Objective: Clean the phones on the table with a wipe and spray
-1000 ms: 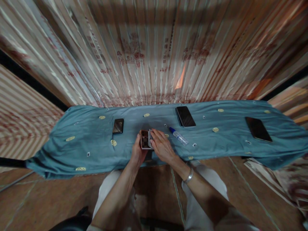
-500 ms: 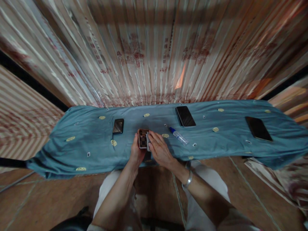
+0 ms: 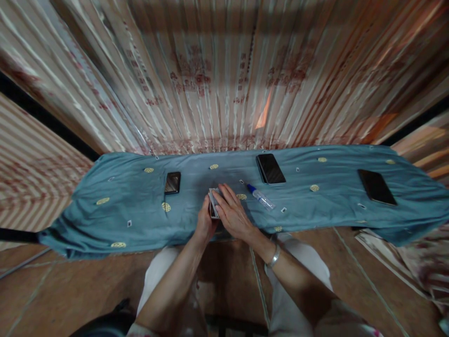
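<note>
My left hand (image 3: pixel 205 223) is closed around a phone (image 3: pixel 212 211), gripping it from the left, just above the front part of the cloth-covered table. Lying over the phone is a thin grey-white piece (image 3: pixel 215 196) that looks like a wiping cloth. My right hand (image 3: pixel 233 214) presses this cloth against the phone with its fingers held together. Most of the phone is hidden by the cloth and the fingers. To the right of my right hand lies a clear bottle with a blue cap (image 3: pixel 260 196).
A small dark phone (image 3: pixel 172 183) lies to the left on the teal tablecloth (image 3: pixel 140 224). Two dark flat devices, a nearer-centre one (image 3: pixel 271 169) and a far-right one (image 3: pixel 377 187), rest on the right half. A patterned curtain (image 3: pixel 210 93) hangs behind the table.
The phone's checkered back was showing before and is now mostly covered. The cloth and my right hand have moved up over the phone, and my left hand has shifted slightly right.
</note>
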`<state>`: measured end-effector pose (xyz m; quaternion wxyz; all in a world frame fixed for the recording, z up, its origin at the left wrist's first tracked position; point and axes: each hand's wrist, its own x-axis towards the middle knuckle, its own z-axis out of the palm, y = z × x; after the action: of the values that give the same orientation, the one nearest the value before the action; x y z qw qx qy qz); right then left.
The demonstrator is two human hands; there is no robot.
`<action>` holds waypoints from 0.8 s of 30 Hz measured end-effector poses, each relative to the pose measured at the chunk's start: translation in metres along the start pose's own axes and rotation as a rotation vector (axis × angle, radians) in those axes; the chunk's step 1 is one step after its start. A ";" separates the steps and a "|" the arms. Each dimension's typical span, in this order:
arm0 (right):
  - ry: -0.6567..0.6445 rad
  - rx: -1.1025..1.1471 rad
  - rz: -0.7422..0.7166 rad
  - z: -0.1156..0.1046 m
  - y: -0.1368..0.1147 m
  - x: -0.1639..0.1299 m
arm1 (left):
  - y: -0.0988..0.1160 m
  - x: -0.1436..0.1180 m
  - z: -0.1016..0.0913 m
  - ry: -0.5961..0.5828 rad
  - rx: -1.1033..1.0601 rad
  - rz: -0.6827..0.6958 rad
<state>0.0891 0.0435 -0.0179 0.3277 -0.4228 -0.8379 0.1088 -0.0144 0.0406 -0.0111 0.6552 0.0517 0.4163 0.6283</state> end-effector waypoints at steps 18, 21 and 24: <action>0.034 -0.007 0.047 0.006 0.009 -0.003 | 0.021 0.001 -0.001 -0.003 -0.069 0.080; 0.052 0.033 0.020 0.009 0.007 -0.005 | 0.023 0.003 -0.002 -0.010 -0.066 0.085; 0.067 0.067 0.001 0.011 0.005 -0.007 | 0.024 0.006 -0.004 -0.009 -0.054 0.074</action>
<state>0.0885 0.0425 -0.0320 0.3695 -0.4154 -0.8221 0.1229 -0.0359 0.0485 -0.0024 0.6343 0.0521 0.3941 0.6630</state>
